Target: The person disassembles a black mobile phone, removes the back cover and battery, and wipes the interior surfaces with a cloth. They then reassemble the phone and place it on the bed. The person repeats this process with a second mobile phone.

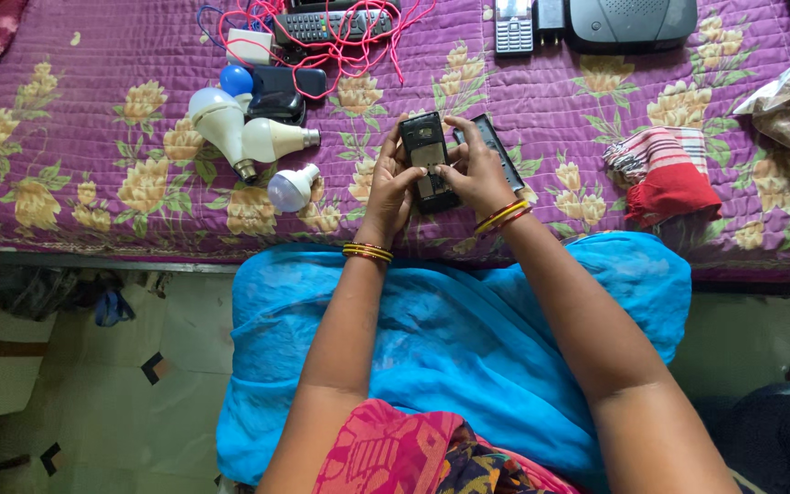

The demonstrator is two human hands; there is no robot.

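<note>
My arms are bare to the shoulder. Thin gold and red bangles (368, 252) ring my left wrist, more bangles (502, 217) my right. Bright blue cloth (450, 338) covers my lap, a pink patterned drape (386, 453) nearer my chest.

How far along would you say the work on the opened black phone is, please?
Done: the black back cover is off, lying on the purple floral bedspread. In hand: the left hand holds the opened black phone; the right hand presses into its exposed back. Left: the cover is not yet refitted.
</note>
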